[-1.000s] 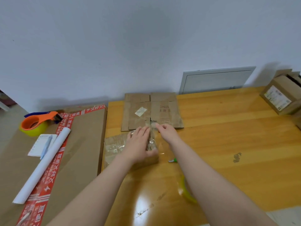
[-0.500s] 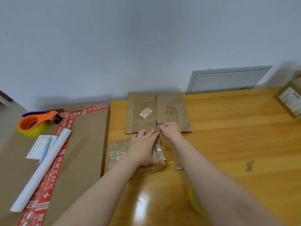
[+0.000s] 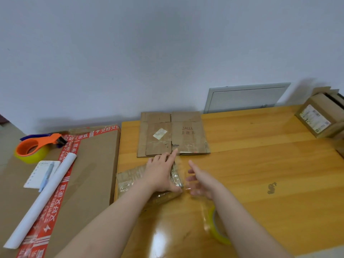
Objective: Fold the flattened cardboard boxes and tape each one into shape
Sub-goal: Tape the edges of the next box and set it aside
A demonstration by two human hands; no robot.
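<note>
Taping seems in hand: the left hand [image 3: 162, 174] presses flat on the box [image 3: 130, 180], the right hand [image 3: 201, 181] has a wide, empty grip, and the next move likely needs the tape [image 3: 218, 232].

Notepad [image 3: 35, 178] under blue pen [image 3: 46, 175]; white paper roll [image 3: 41, 201] beside; grey wall panel [image 3: 245, 97].

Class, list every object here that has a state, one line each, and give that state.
Small tape-wrapped brown cardboard box: folded up, taped.
Flattened brown cardboard box: unfolded, lying flat.
Left hand: open, pressing the small box.
Right hand: open, fingers spread.
Brown labelled carton: top flaps open.
</note>
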